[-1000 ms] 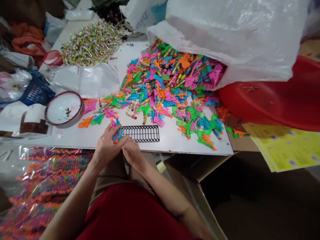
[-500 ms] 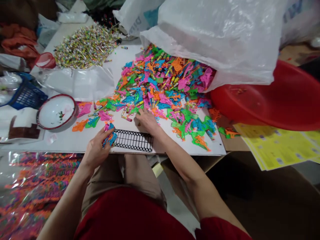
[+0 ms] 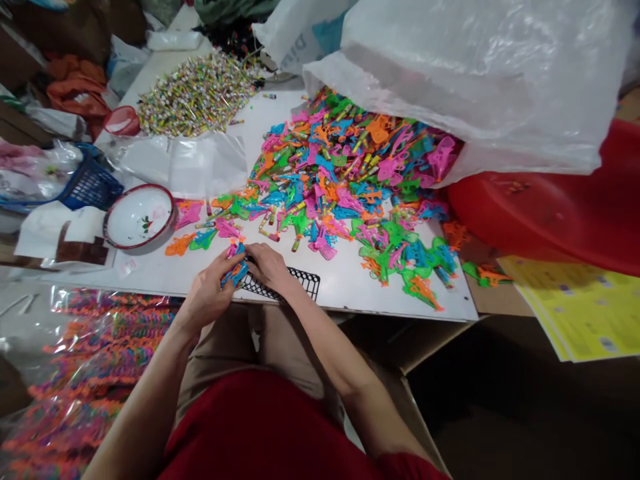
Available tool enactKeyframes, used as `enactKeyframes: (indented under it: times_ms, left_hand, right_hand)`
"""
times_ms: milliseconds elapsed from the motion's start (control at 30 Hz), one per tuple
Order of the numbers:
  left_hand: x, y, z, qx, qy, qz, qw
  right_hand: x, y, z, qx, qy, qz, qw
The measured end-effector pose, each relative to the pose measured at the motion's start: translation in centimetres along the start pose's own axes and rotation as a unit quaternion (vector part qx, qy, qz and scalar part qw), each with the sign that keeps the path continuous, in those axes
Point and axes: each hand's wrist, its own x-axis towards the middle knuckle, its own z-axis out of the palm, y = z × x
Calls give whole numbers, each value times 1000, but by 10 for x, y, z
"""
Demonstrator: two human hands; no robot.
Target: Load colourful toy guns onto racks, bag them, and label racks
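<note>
My left hand point(image 3: 209, 291) is closed around a small bunch of plastic toys point(image 3: 235, 268), mostly blue with pink and orange parts, at the table's front edge. My right hand point(image 3: 268, 267) is beside it, fingers bent in toward the bunch; whatever lies in those fingers is hidden. Under my right hand a black plastic grid rack point(image 3: 306, 283) rests flat on the table, partly covered by the hand and wrist. Beyond both hands spreads a heap of bright plastic toys point(image 3: 320, 160) in pink, green, orange and blue, mixed with small printed tubes.
A white enamel bowl point(image 3: 135, 223) with a red rim stands at left, near a blue basket point(image 3: 95, 181). Farther back lies a pile of small wrapped tubes point(image 3: 200, 90). At right are a red basin point(image 3: 540, 210), yellow printed sheets point(image 3: 580, 307) and a large white plastic sack point(image 3: 480, 80).
My right hand has come back from the toy heap, leftward and nearer, to my left hand over the rack. My left hand keeps its bunch. The whole view has shifted slightly.
</note>
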Motion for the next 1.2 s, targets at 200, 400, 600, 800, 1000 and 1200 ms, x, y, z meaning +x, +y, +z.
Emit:
enactKeyframes:
  times_ms: [200,400,600,800,1000,1200]
  left_hand:
    - [0,3,-5,19,2,18,1000]
    - [0,2,-5,47,-14,20,999]
    - [-1,-6,-1,45,-3,47,998]
    - [-2,-14,1,59,25,63,996]
    - [-3,-19,3,62,46,54,996]
    - [-4,-20,7,60,52,56,995]
  right_hand:
    - [5,1,6,-50,-12,21,998]
    - [5,0,10,-25,-4,37,999]
    - [-15,5,-3,185,16,41,982]
    - [-25,-6,20,249,40,85,964]
    - [-8,5,-17,169,-38,9,985]
    - [60,58,-130,-279,48,136,949]
